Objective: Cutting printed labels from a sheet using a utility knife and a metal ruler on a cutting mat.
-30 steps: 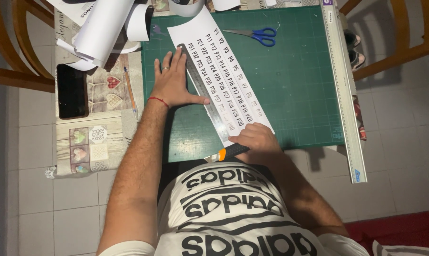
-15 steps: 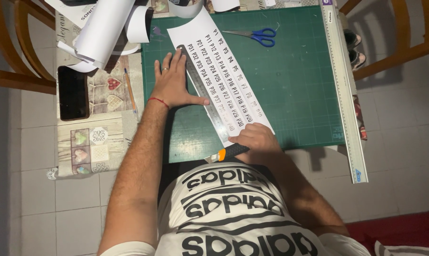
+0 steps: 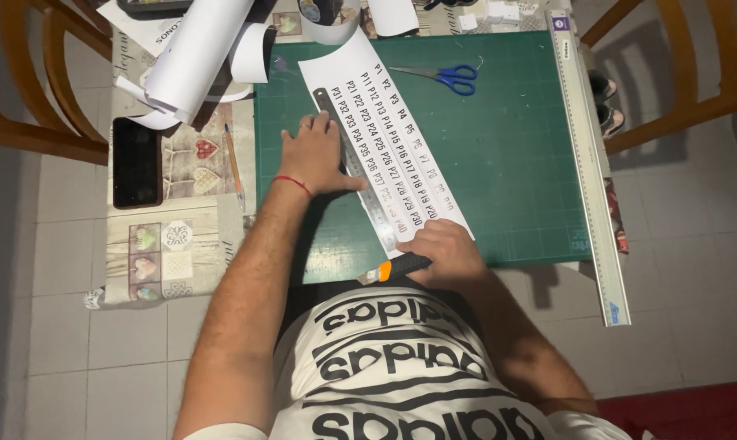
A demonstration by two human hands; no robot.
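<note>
The right hand (image 3: 446, 251) grips an orange-and-black utility knife (image 3: 394, 269) at the near end of a steel ruler (image 3: 354, 167), which the flat left hand (image 3: 315, 155) pins on a printed paper strip (image 3: 385, 138) lying on the green cutting mat (image 3: 507, 147). The cut seems at its end; next comes lifting the blade clear.

Blue-handled scissors (image 3: 450, 78) far on green cutting mat (image 3: 515, 163). Long ruler (image 3: 588, 163) along mat's right edge. Left: rolled white paper (image 3: 197, 53), black phone (image 3: 136, 161), pencil (image 3: 235, 165), patterned cloth (image 3: 169, 253). Wooden chairs (image 3: 34, 90) both sides.
</note>
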